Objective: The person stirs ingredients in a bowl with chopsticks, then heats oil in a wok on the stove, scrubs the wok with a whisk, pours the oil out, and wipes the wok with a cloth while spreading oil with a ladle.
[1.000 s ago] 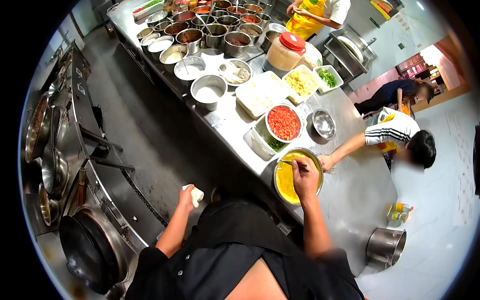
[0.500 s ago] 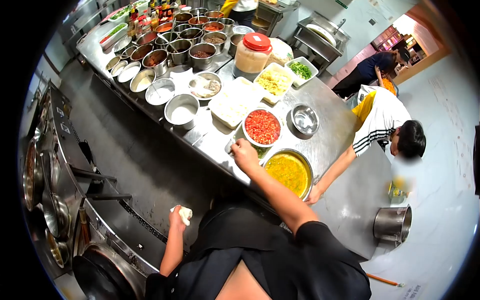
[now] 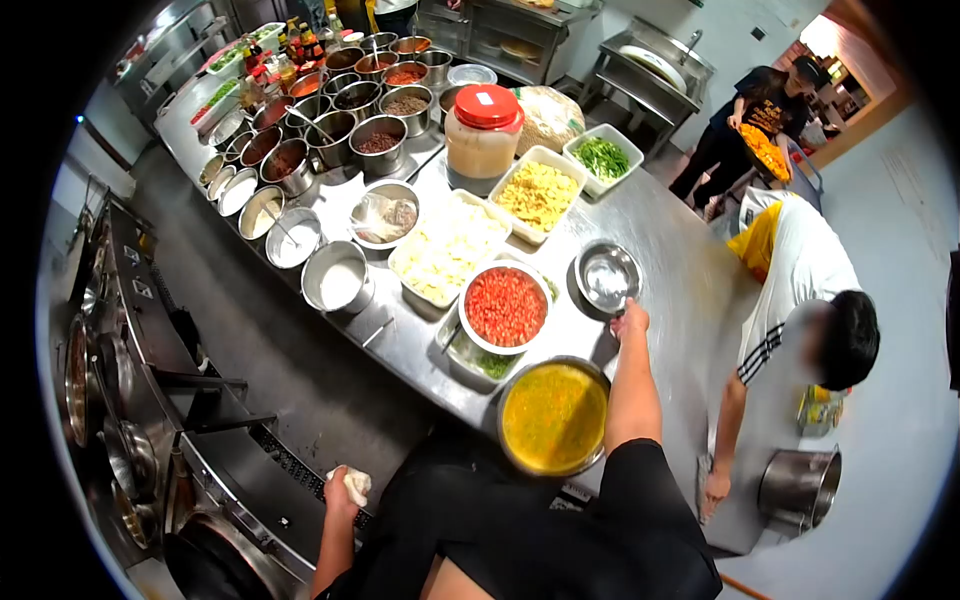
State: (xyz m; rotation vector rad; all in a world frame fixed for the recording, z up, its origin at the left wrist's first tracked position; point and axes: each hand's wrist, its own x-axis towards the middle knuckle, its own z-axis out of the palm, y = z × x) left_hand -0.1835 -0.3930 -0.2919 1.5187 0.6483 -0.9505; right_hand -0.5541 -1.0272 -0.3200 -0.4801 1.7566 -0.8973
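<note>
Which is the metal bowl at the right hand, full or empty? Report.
Looks empty: the metal bowl shows shiny bare metal inside, though glare hides detail.

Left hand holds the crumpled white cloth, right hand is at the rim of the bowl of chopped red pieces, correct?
Not quite: the head view shows the right hand at the rim of the small metal bowl. The left hand does hold the crumpled white cloth.

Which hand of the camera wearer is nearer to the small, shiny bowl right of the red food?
Right. The right hand is at the near rim of the bowl; the left hand is farther away, off the table, holding a white cloth.
</note>
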